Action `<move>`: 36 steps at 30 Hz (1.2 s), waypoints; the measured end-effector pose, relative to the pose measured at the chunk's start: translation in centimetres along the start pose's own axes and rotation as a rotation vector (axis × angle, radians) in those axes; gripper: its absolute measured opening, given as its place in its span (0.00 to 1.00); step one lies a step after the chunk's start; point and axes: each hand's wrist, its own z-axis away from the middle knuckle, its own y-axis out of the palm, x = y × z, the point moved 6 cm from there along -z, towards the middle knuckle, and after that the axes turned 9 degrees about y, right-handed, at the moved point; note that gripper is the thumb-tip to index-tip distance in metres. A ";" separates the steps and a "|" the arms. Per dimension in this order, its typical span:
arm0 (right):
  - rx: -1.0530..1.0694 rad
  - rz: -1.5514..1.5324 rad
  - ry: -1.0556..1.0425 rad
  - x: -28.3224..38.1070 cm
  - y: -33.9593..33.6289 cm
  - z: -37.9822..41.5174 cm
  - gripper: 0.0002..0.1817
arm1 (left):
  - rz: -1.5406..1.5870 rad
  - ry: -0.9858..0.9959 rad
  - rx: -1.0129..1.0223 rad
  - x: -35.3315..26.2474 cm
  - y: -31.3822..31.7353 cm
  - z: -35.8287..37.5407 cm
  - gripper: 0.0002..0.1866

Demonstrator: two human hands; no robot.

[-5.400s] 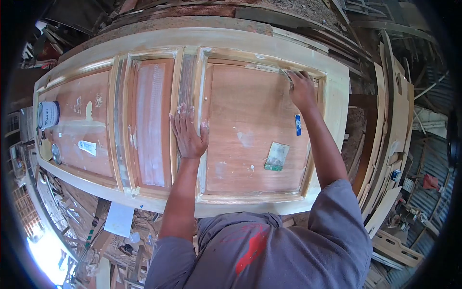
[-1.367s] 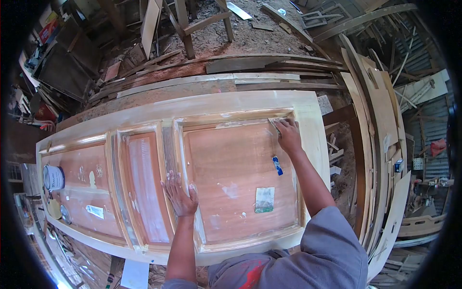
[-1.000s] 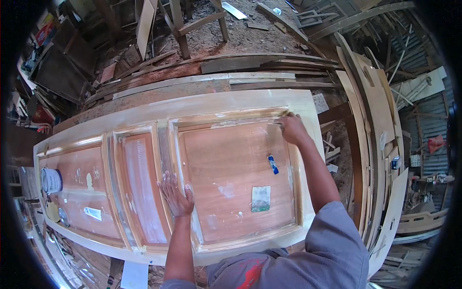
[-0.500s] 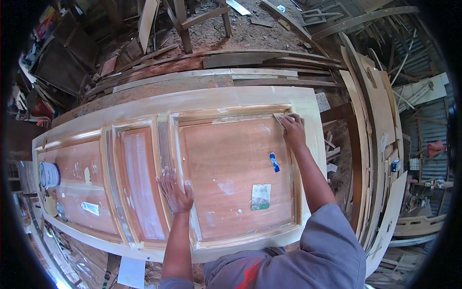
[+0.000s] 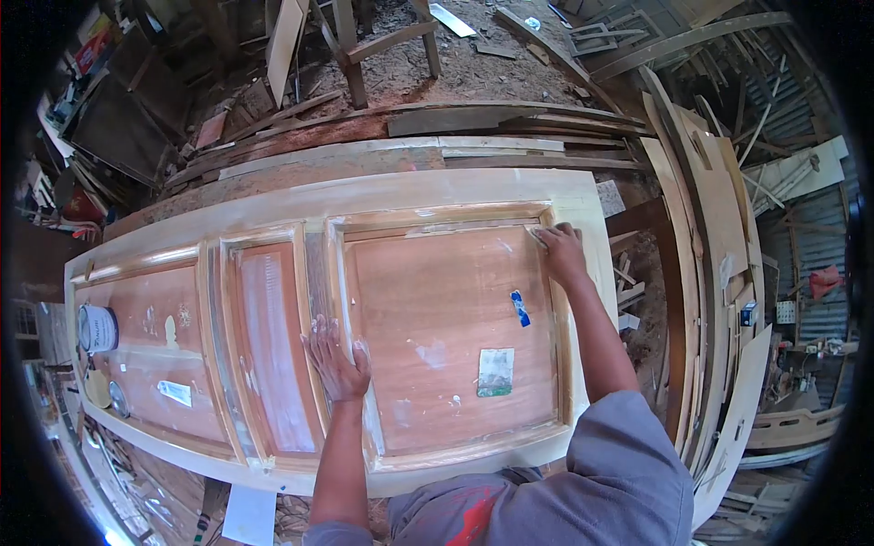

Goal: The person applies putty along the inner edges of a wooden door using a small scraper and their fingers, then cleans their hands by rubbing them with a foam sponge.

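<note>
A wooden panel door (image 5: 437, 191) with raised mouldings lies flat in front of me. My left hand (image 5: 337, 366) rests on the upright rail between the narrow panel and the large panel (image 5: 428, 309), fingers spread and palm down. At the upper right corner of the large panel, my right hand (image 5: 562, 251) presses a small piece of sandpaper (image 5: 535, 233) against the inner moulding. Its fingers mostly cover the sandpaper. A worn, pale rectangular sheet (image 5: 495, 372) and a blue strip (image 5: 520, 308) lie on the large panel.
A white tub (image 5: 97, 328), a round lid (image 5: 97, 389) and a white-and-blue packet (image 5: 175, 392) sit on the left panel. Long boards (image 5: 701, 273) stand along the right side. Planks (image 5: 364, 150) lie beyond the door's far edge. Wood scraps and shavings cover the ground.
My right hand has shifted slightly down and to the right around the corner, with the sandpaper now more covered. My left hand stays on the rail. The view has moved slightly.
</note>
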 end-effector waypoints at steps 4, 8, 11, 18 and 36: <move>-0.071 -0.029 0.011 0.3 -0.3 0.8 0.18 | -0.013 0.032 0.037 0.4 1.0 0.6 0.34; 0.134 -0.102 0.092 0.1 -2.1 2.6 0.23 | -0.014 0.007 0.045 1.3 1.1 1.1 0.35; 0.064 -0.511 0.138 -1.0 -2.7 8.9 0.28 | -0.007 0.005 0.002 1.0 0.5 1.0 0.34; 0.303 -1.063 0.771 -2.7 1.7 32.2 0.32 | 0.032 -0.007 -0.042 0.7 -0.5 1.2 0.33; 0.175 -1.346 0.769 16.2 -1.8 54.7 0.23 | 0.461 0.375 -0.027 2.3 -16.7 26.3 0.19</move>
